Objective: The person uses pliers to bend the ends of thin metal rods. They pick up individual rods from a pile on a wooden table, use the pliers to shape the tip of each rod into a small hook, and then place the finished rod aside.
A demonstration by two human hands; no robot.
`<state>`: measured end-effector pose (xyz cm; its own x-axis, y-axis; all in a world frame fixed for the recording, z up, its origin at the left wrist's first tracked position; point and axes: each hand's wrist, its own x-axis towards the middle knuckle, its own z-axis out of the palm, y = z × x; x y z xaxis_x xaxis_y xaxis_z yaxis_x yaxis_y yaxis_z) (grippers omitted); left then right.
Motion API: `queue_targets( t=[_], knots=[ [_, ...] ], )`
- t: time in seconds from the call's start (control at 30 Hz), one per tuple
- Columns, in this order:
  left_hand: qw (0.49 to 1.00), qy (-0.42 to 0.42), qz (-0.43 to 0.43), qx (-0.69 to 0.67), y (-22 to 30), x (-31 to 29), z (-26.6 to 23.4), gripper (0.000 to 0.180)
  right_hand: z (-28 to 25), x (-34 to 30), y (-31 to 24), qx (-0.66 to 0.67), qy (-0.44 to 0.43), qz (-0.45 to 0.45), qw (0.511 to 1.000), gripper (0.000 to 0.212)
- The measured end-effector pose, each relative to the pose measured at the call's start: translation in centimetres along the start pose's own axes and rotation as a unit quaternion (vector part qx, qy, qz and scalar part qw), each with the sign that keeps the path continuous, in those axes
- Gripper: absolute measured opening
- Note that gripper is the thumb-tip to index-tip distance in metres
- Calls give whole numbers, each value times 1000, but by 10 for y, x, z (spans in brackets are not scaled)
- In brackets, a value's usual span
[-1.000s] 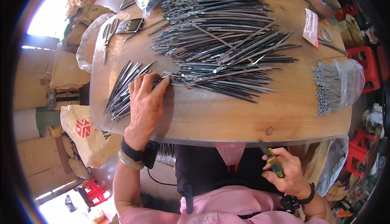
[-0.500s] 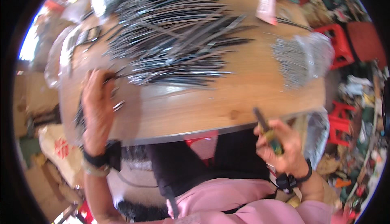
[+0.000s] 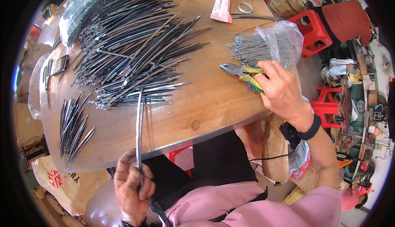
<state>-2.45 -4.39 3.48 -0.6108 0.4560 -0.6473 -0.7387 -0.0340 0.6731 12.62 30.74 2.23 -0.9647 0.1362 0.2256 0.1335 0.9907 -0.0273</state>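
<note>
My left hand (image 3: 133,182), its fingers dark with grime, is closed round the lower end of a narrow metal strip (image 3: 139,133), which looks doubled. The strip stands up from the fist past the table's front edge. Over the right part of the table, my right hand (image 3: 284,92) grips pliers (image 3: 252,83) with yellow and green handles; their jaws point left and look parted. Just beyond the jaws lies a bundle of thin grey wires (image 3: 247,49), partly inside a clear plastic bag (image 3: 283,45). A large heap of dark metal strips (image 3: 127,50) covers the table's left half.
A smaller heap of strips (image 3: 73,128) lies by the left edge of the wooden table (image 3: 205,103). Farther back are a pink and white packet (image 3: 222,5) and a white ring (image 3: 245,7). Red stools (image 3: 311,33) stand to the right. A paper bag (image 3: 61,183) sits at lower left.
My left hand has come from the tabletop's left side to the front edge, now with a strip upright in it. My right hand has carried the pliers forward to the wires. The view has shifted.
</note>
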Motion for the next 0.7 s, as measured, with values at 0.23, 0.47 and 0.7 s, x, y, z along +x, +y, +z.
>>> queue_targets(
  t=[0.23,0.47,0.7],
  knots=[
    [993,-112,-31,-35,-21,9,-1,61,-23,8,3,12,53,-18,998,18],
    [987,-150,-40,-51,-42,7,-7,47,-45,9,-5,77,48,11,996,19],
    [989,-145,-28,-15,-44,-2,-5,51,-8,-9,11,-55,16,-61,996,18]
  ],
)
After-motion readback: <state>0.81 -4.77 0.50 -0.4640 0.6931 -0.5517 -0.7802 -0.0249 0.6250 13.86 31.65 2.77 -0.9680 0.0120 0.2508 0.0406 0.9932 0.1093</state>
